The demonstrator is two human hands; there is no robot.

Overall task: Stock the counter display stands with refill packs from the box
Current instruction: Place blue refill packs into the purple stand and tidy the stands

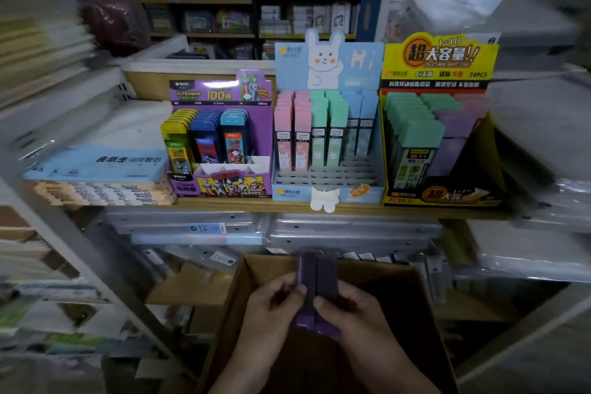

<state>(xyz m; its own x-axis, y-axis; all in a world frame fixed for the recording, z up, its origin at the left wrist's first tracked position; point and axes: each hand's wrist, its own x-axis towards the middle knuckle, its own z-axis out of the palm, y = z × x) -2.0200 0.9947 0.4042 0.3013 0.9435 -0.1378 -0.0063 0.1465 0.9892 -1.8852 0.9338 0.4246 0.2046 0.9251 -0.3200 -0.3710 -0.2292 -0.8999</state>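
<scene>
Shelf point(224, 205) puts three display stands at counter height. Cardboard box point(259, 272) sits open below, within reach. Yellow stand point(441, 56) shows a matching purple column, the likely destination. Two purple refill packs point(317, 278) are over the box, side by side, with the left hand point(271, 307) and right hand point(351, 313) each pinching one.

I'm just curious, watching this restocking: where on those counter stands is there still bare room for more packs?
Free: the empty grey slots along the front of the bunny stand, deepest before its blue packs; the white front compartments of the purple stand. Crowded: the yellow stand, whose green packs reach its front.
</scene>
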